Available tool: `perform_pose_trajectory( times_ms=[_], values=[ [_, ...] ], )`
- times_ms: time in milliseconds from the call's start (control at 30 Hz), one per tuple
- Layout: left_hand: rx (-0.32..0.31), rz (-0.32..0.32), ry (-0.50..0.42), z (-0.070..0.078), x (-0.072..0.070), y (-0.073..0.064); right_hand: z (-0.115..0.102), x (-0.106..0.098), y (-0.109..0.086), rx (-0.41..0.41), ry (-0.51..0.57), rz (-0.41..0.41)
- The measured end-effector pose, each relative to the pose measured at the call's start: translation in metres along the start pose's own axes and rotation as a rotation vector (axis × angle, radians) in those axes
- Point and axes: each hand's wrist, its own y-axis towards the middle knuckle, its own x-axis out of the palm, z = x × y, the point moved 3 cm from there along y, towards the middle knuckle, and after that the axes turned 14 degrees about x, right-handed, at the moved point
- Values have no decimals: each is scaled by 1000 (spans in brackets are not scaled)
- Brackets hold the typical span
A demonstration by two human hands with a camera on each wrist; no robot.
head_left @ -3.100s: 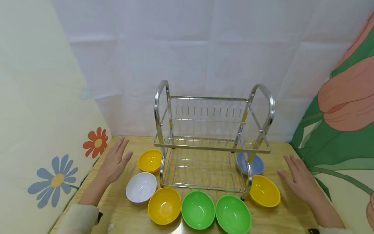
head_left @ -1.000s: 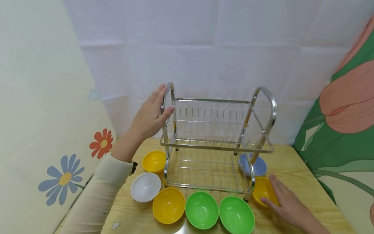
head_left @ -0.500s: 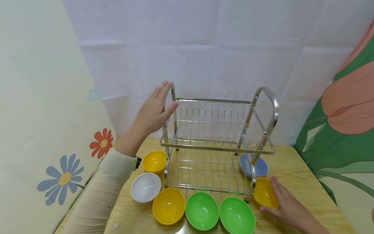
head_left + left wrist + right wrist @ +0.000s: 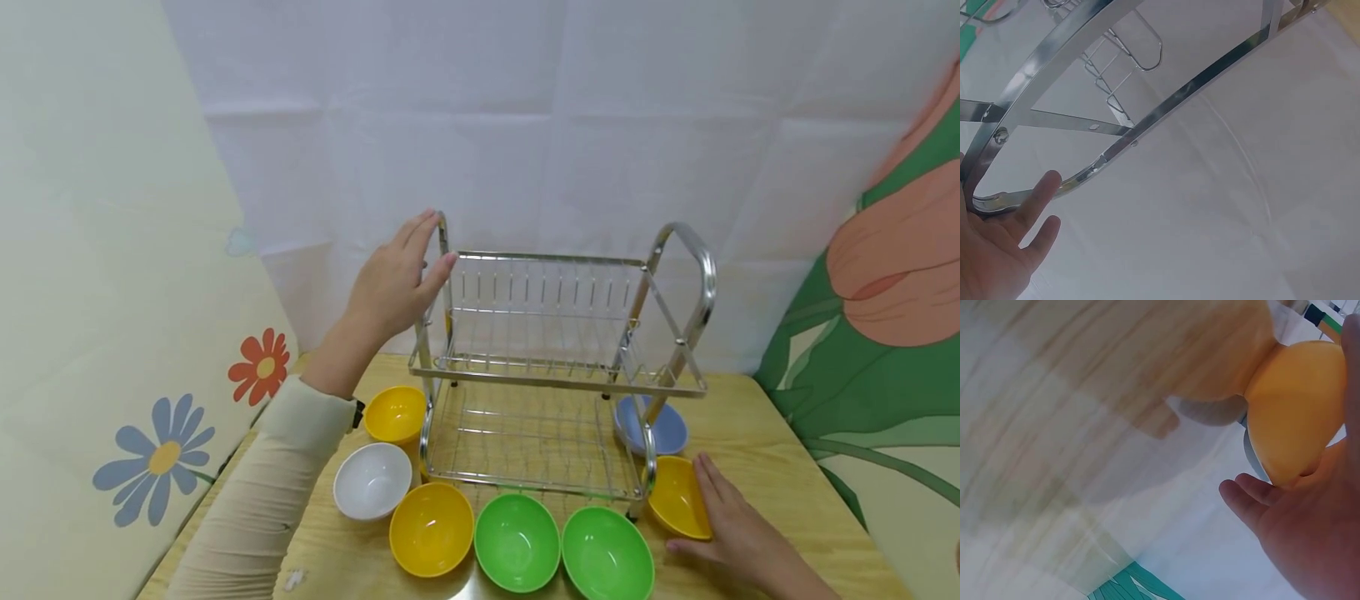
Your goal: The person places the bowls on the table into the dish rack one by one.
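Observation:
My left hand rests against the top of the left handle of a two-tier metal dish rack. Its fingers lie mostly straight; the left wrist view shows two of them clear of the curved bar. On the right, my right hand grips a yellow bowl by its right side, thumb toward the front. The bowl is tilted, its opening turned partly toward the rack. In the right wrist view the bowl sits against the palm side, with two fingertips extending past its edge.
A blue bowl stands behind the rack's right leg. Two green bowls and a yellow bowl line the front. A white bowl and a smaller yellow bowl stand left. A white cloth wall rises behind.
My left hand has come from beside the rack up to its left handle. My right hand has moved left onto the yellow bowl and tilted it.

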Motion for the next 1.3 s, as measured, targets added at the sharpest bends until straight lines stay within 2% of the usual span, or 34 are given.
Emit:
perform_pose_trajectory(
  times_ms=[167,300,400,600,700,900,1300],
  values=[
    [18,9,29,0,1,-1,1,3,0,32,-3,-27],
    [28,36,41,-1,3,-2,1,5,-1,28,-14,-8],
    [38,85,42,0,6,-2,1,6,-1,17,-12,21],
    [94,222,60,3,13,-3,2,6,-2,18,0,49],
    [107,261,69,4,14,-3,4,4,-3,13,10,61],
    [104,255,78,5,17,-1,6,-1,-3,40,36,56],
    [66,247,81,0,17,-2,1,-21,-8,-134,38,295]
  ],
)
